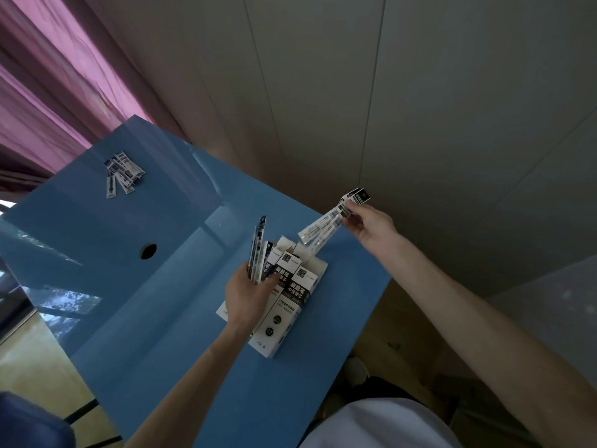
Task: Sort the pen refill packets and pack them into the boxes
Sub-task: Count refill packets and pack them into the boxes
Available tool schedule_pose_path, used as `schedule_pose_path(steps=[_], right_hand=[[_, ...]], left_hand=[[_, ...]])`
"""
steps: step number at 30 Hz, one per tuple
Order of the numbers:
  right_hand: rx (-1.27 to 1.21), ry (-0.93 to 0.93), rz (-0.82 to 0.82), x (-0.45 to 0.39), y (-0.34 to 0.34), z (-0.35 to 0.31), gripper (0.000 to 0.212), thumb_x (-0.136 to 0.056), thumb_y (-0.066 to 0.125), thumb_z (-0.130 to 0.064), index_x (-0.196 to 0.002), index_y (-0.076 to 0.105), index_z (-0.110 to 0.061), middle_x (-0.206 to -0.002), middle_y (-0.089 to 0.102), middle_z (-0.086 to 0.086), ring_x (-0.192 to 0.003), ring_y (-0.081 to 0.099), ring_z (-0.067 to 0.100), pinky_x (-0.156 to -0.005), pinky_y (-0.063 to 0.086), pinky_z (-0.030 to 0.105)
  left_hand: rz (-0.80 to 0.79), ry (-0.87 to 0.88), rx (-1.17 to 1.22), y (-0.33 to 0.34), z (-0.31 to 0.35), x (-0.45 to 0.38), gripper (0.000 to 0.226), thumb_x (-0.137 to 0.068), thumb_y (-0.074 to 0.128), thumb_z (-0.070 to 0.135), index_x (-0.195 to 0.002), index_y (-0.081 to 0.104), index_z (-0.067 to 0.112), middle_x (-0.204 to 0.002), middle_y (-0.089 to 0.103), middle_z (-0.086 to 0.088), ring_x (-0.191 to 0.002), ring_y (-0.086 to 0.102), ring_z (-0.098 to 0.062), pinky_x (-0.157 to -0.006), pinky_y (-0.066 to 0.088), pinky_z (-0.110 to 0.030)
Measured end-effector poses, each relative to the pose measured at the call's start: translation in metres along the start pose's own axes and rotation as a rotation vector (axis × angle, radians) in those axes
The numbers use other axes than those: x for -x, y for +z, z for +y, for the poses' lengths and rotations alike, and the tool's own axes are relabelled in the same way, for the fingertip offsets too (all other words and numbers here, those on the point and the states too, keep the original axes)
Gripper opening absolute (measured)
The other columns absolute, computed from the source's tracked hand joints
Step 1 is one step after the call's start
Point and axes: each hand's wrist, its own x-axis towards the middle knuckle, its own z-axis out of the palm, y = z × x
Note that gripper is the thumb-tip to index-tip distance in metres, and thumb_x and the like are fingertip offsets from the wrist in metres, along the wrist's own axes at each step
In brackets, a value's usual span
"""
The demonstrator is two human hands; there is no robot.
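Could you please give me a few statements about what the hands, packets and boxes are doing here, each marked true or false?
1. The right hand holds a small bundle of clear pen refill packets raised above the open white-and-black cardboard boxes. True.
2. The left hand is empty and flat on the table. False: it grips a bunch of dark-printed refill packets standing upright beside the boxes.
3. A loose pile of refill packets lies at the far left part of the glossy blue table. True.
4. The boxes sit on the wooden floor. False: they lie on the blue table.
5. A round dark hole shows in the tabletop. True.
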Motion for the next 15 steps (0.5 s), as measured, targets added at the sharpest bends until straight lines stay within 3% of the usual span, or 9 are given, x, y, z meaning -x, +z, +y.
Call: schedule_pose_path(steps=[4,10,13,15], right_hand=[[-0.012,0.068,-0.023,-0.007,0.002,-0.004,0.009,-0.088,0.077,-0.004,-0.086,0.068,-0.004,-0.085,0.071,0.011,-0.073,0.068,0.016,-0.052,0.056,0.019],[0.103,0.228,-0.201,-0.006,-0.006,-0.011,0.007,-0.093,0.072,-0.009,-0.087,0.068,-0.008,-0.081,0.07,0.007,-0.071,0.067,0.012,-0.059,0.06,0.022],[0.223,0.254,-0.246,-0.005,-0.014,-0.015,0.01,-0.095,0.069,-0.01,-0.086,0.066,-0.009,-0.069,0.071,0.003,-0.057,0.069,0.011,-0.062,0.063,0.026],[0.273,0.246,-0.281,-0.003,-0.018,-0.017,0.011,-0.097,0.066,-0.009,-0.086,0.066,-0.009,-0.066,0.072,0.002,-0.059,0.071,0.011,-0.061,0.063,0.028]], left_hand=[[-0.007,0.057,-0.104,0.001,0.008,-0.009,0.028,-0.079,0.08,0.035,-0.084,0.052,0.031,-0.087,0.066,-0.002,-0.069,0.067,-0.025,-0.06,0.059,-0.051],[-0.057,0.114,-0.125,0.012,0.018,0.004,0.035,-0.079,0.085,0.039,-0.095,0.056,0.026,-0.083,0.064,0.008,-0.072,0.062,-0.012,-0.061,0.05,-0.031],[-0.05,0.153,-0.182,0.019,0.003,0.02,0.037,-0.077,0.085,0.044,-0.096,0.058,0.029,-0.088,0.066,0.011,-0.08,0.063,-0.013,-0.068,0.053,-0.036],[-0.024,0.195,-0.231,0.022,-0.006,0.026,0.042,-0.077,0.084,0.047,-0.107,0.061,0.027,-0.099,0.066,0.012,-0.089,0.061,-0.014,-0.074,0.051,-0.037]])
